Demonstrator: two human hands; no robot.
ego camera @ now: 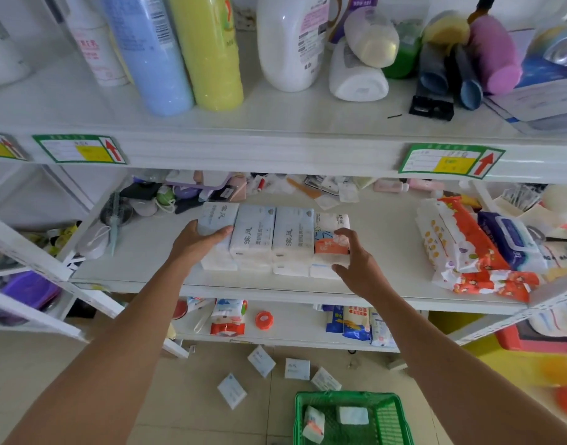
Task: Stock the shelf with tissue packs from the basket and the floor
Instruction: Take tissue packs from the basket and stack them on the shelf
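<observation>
A row of tissue packs [269, 240] lies on the middle shelf [388, 252]. The left hand [200, 240] grips the leftmost pack [217, 220]; the right hand [356, 261], fingers spread, touches the orange-printed pack [328, 236]. More packs lie on the floor [195, 380] and in the green basket [388, 419].

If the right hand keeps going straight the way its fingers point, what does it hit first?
The right hand points up and back into the shelf, fingers already at the orange-labelled tissue pack ending the row. It would press into that pack first; whether they touch yet is unclear.
</observation>
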